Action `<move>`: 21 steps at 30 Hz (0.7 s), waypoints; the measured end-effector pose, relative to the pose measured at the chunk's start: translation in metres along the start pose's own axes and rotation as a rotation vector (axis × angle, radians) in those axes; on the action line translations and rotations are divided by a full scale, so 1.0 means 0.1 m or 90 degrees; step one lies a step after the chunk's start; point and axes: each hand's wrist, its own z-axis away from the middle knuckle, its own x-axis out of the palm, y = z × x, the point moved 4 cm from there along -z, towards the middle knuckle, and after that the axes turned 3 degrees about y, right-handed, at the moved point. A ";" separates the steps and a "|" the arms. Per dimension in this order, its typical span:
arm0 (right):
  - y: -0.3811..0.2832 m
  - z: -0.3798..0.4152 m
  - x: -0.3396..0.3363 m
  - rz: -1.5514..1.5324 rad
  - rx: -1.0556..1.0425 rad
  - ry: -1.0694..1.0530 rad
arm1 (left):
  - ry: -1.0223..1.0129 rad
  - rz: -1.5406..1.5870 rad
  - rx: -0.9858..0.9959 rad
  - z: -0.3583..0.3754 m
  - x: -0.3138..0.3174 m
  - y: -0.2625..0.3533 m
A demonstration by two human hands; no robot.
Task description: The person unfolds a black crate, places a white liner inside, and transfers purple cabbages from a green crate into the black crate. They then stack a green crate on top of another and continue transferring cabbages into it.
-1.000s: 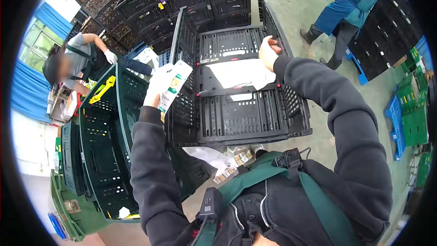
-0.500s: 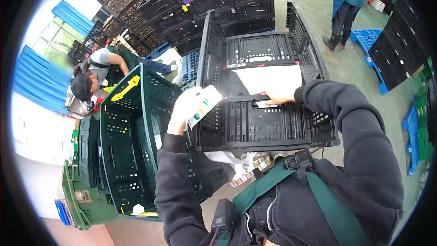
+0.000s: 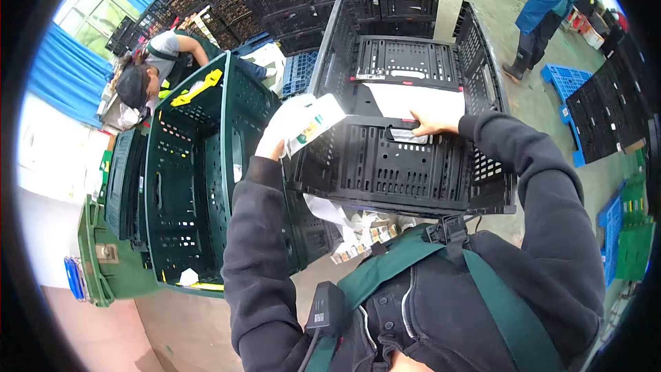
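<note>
A black folding crate (image 3: 485, 83) with slotted walls stands in front of me. My right hand (image 3: 434, 124) is closed on the handle opening of its near end panel (image 3: 406, 172), which leans inward. White paper (image 3: 423, 100) lies inside, beyond that panel. To the left, my left hand (image 3: 286, 127) wears a white glove and grips a white label sheet (image 3: 317, 122) with green and yellow print. It is held over the crate's left side wall, beside a dark green crate (image 3: 231, 117).
Below the black crate hang strips of printed labels (image 3: 365, 238). Stacked black crates (image 3: 406, 3) stand behind. A person (image 3: 148, 72) bends at the left; another person (image 3: 551, 7) stands at the far right near a blue pallet (image 3: 568, 83). A green bin (image 3: 113, 255) is at lower left.
The near end panel has tilted up somewhat with my right hand on its handle. My left hand still holds the label sheet. The whole view has shifted a little.
</note>
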 end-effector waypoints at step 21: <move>-1.55 1.55 -0.77 0.035 -0.325 -0.082 | 0.290 0.254 -0.115 0.59 -0.63 0.27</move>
